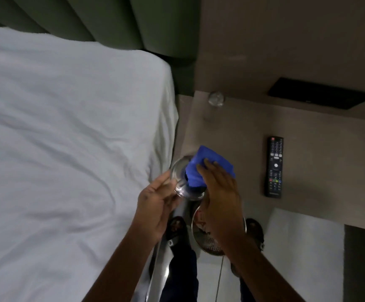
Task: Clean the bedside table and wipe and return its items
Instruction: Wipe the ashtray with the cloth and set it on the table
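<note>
**Centrally: a glass being wiped above the bedside table**

Left hand (155, 205) is gripping a clear glass (182, 182) on its side; right hand (218, 192) is pressing a blue cloth (201, 168) into its mouth. Beyond, a second glass (215, 101) and a remote (275, 166) are lying on the bedside table (319, 138).

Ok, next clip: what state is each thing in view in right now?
Left hand: gripping a drinking glass.
Drinking glass: held tilted in the air, being wiped.
Blue cloth: pressed against the held glass.
Right hand: pressing the cloth.
Second glass: standing on the bedside table, untouched.
Remote control: lying flat, buttons up.
Metal strainer: under the right arm, mostly hidden.
</note>
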The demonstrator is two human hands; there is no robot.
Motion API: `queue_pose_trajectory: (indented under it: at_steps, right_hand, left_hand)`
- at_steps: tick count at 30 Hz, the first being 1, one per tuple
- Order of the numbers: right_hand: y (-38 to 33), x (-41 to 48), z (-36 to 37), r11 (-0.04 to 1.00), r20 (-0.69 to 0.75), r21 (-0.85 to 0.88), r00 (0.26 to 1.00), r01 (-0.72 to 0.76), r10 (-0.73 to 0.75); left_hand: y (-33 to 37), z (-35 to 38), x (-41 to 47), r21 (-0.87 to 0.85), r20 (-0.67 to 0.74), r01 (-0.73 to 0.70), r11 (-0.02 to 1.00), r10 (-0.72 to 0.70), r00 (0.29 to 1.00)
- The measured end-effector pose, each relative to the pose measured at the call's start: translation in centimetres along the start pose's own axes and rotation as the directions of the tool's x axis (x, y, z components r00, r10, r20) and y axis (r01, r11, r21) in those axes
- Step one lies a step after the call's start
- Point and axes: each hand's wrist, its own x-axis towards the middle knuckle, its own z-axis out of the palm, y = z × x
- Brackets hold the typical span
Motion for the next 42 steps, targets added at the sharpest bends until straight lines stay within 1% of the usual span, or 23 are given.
queue_pose_trajectory:
  at_steps: [3, 5, 8, 11, 12, 14, 18, 21, 24, 26, 28, 29, 30, 32, 34, 35, 36, 37, 38, 39, 40, 41, 42]
  right_hand:
    - [2.2, 1.4, -0.9, 1.000, 0.019, -0.020, 1.000, 0.023, -0.023]
    - [3.9, 1.7, -1.2, 0.998, 0.013, -0.050, 0.999, 0.047, -0.047]
    - [6.7, 1.3, -1.6, 0.995, 0.031, -0.104, 1.000, 0.004, -0.001]
    - [9.8, 1.6, -2.1, 0.987, 0.050, -0.146, 0.996, -0.063, 0.071]
    - [11.2, 1.7, -2.3, 0.986, 0.043, -0.138, 0.994, -0.093, 0.100]
    - [13.4, 1.8, -2.8, 0.988, 0.018, -0.091, 0.992, -0.122, 0.124]
    - [16.9, 1.4, -3.8, 0.982, -0.009, 0.081, 0.985, -0.171, 0.173]
    - [18.2, 0.8, -4.5, 0.957, -0.004, 0.162, 0.970, -0.240, 0.244]
    - [19.1, 0.4, -5.2, 0.923, 0.012, 0.205, 0.944, -0.326, 0.330]
    - [19.4, 0.4, -5.7, 0.878, 0.030, 0.295, 0.922, -0.376, 0.385]
    - [19.7, 0.5, -6.1, 0.791, 0.054, 0.444, 0.894, -0.421, 0.446]
    - [19.8, 0.5, -6.2, 0.745, 0.067, 0.500, 0.877, -0.442, 0.476]
    - [20.1, 0.5, -6.3, 0.705, 0.072, 0.542, 0.860, -0.459, 0.504]
    - [21.3, 0.0, -6.7, 0.612, 0.082, 0.633, 0.827, -0.474, 0.556]
    - [23.1, -0.5, -7.3, 0.443, 0.127, 0.751, 0.765, -0.490, 0.631]
    - [24.2, -0.8, -7.6, 0.346, 0.165, 0.790, 0.720, -0.505, 0.674]
    - [25.5, -1.2, -8.0, 0.244, 0.206, 0.819, 0.664, -0.519, 0.719]
    - [26.8, -1.6, -8.7, 0.140, 0.246, 0.844, 0.606, -0.518, 0.757]
    - [27.8, -1.8, -9.2, 0.054, 0.288, 0.858, 0.567, -0.510, 0.772]
    - [28.8, -2.1, -9.9, 0.005, 0.311, 0.868, 0.552, -0.496, 0.774]
    - [29.8, -2.6, -10.8, -0.005, 0.310, 0.877, 0.558, -0.481, 0.770]
    - [30.8, -3.2, -11.6, 0.028, 0.291, 0.877, 0.577, -0.480, 0.763]
    - [31.8, -3.8, -12.4, 0.101, 0.255, 0.866, 0.606, -0.490, 0.753]
  left_hand:
    - [-2.2, 3.5, 1.4, 0.093, 0.075, 0.044, 0.995, -0.051, 0.996]
    - [-2.8, 5.9, 3.3, 0.079, 0.077, 0.076, 0.994, -0.082, 0.994]
    - [-3.5, 10.2, 7.3, -0.002, 0.087, 0.169, 0.986, -0.168, 0.982]
    - [-4.7, 13.8, 12.8, 0.131, -0.078, 0.081, 0.988, -0.071, 0.994]
    - [-5.2, 15.2, 14.6, 0.156, -0.096, 0.068, 0.985, -0.054, 0.994]
    - [-5.7, 17.7, 17.7, 0.174, -0.104, 0.032, 0.984, -0.014, 0.994]
    - [-6.6, 20.8, 22.2, 0.216, -0.115, -0.008, 0.976, 0.034, 0.993]
    - [-6.8, 20.7, 24.1, 0.158, -0.138, -0.033, 0.987, 0.055, 0.989]
    - [-6.7, 20.3, 25.1, 0.237, -0.132, -0.042, 0.971, 0.076, 0.988]
    - [-6.9, 20.4, 25.8, 0.313, -0.181, -0.048, 0.948, 0.109, 0.977]
    - [-7.3, 20.6, 26.3, 0.342, -0.225, -0.052, 0.938, 0.135, 0.965]
    - [-7.4, 20.6, 26.4, 0.402, -0.229, -0.059, 0.914, 0.163, 0.960]
    - [-7.6, 20.7, 26.2, 0.513, -0.227, -0.082, 0.854, 0.227, 0.947]
    - [-8.1, 21.0, 24.3, 0.733, -0.157, -0.166, 0.660, 0.402, 0.902]
    - [-9.5, 21.8, 19.9, 0.809, -0.031, -0.279, 0.517, 0.511, 0.859]
    - [-10.7, 22.1, 17.4, 0.837, 0.041, -0.311, 0.451, 0.514, 0.857]
    - [-12.3, 22.4, 14.7, 0.851, 0.123, -0.326, 0.411, 0.447, 0.886]
    - [-14.2, 22.9, 12.0, 0.854, 0.189, -0.312, 0.416, 0.312, 0.931]
    - [-15.8, 22.9, 9.6, 0.840, 0.216, -0.256, 0.478, 0.138, 0.967]
    - [-17.3, 23.0, 7.8, 0.795, 0.228, -0.164, 0.584, -0.037, 0.973]
    - [-18.9, 23.3, 6.5, 0.738, 0.234, -0.072, 0.671, -0.154, 0.960]
    - [-20.4, 23.7, 5.7, 0.703, 0.252, -0.050, 0.710, -0.183, 0.950]
    - [-22.0, 24.2, 5.3, 0.716, 0.286, -0.123, 0.687, -0.128, 0.949]
